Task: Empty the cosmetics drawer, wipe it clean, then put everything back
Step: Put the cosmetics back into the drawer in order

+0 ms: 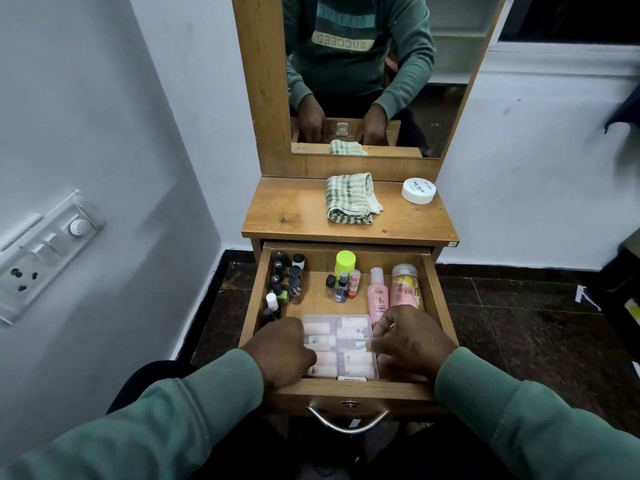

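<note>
White wall [104, 98] is backing a wooden dresser [298, 216] with a mirror [363, 64]. Drawer [349, 389] is sitting pulled out and loaded. Left hand [282, 353] and right hand [407, 341] are gripping the clear plastic case [341, 341] at the drawer's front, one per side edge, fingers curled. Checked towel [349, 199] is lying folded on the dresser top, with the white jar [418, 190] near its right. Small bottles [277, 271] are standing along the drawer's left wall.
</note>
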A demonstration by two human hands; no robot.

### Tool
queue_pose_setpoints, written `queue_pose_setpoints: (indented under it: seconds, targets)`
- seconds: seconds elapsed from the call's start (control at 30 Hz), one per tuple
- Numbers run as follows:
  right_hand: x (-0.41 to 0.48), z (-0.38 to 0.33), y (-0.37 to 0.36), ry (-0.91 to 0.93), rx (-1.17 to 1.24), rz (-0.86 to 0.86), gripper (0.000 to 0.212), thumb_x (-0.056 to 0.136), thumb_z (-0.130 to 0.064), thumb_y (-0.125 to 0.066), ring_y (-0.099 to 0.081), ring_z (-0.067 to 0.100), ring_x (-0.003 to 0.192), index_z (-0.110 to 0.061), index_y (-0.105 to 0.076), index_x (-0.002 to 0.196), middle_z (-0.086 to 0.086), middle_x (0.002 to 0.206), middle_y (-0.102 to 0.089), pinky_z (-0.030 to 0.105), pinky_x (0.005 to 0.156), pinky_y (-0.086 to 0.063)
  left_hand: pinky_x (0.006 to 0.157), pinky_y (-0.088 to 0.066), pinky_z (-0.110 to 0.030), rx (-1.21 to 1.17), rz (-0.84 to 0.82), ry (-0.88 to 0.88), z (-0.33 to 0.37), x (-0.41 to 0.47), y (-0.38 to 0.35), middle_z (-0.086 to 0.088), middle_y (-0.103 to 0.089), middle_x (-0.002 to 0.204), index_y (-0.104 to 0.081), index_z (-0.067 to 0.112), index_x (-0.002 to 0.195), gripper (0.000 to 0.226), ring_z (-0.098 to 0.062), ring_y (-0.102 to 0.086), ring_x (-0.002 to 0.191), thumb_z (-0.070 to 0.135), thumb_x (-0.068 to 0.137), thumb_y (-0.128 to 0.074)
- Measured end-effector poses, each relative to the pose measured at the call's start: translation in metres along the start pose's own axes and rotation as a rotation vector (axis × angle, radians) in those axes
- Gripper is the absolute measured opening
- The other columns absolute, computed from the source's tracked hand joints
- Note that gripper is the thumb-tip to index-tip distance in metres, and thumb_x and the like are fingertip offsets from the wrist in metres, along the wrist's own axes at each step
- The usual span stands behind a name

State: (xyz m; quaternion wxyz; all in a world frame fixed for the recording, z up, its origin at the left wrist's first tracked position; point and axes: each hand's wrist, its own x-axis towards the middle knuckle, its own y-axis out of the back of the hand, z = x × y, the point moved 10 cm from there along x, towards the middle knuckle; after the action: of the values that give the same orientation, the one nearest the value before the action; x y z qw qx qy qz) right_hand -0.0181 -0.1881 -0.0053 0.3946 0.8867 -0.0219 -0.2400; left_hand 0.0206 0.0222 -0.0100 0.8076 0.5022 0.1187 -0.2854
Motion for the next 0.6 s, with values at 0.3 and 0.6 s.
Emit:
queue_pose_setpoints:
  seconds: [0.3, 0.6]
  targets:
    - [-0.0006, 0.0004, -0.0058, -0.009, 0.062, -0.049, 0.011, 0.082, -0.019, -0.086, -0.070, 0.015, 0.089, -0.018, -0.076, 0.087, -0.002, 0.090, -0.074, 0.043, 0.088, -0.061, 0.062, -0.040, -0.028, -0.015, 0.016, -0.002, 0.0001, 0.0005, -0.0003, -0.001, -0.062, 0.097, -0.062, 0.014, 0.103, 0.018, -0.015, -0.060, 0.086, 0.028, 0.091, -0.061]
    - [-0.0013, -0.0009, -0.0053, 0.002, 0.140, -0.060, 0.009, 0.084, -0.014, -0.084, -0.071, 0.018, 0.091, -0.014, -0.077, 0.089, 0.004, 0.095, -0.074, 0.042, 0.085, -0.064, 0.066, -0.046, -0.031, -0.052, 0.011, -0.005, -0.0028, 0.0017, -0.0008, -0.002, -0.065, 0.097, -0.063, 0.014, 0.103, 0.020, -0.018, -0.062, 0.087, 0.028, 0.089, -0.063]
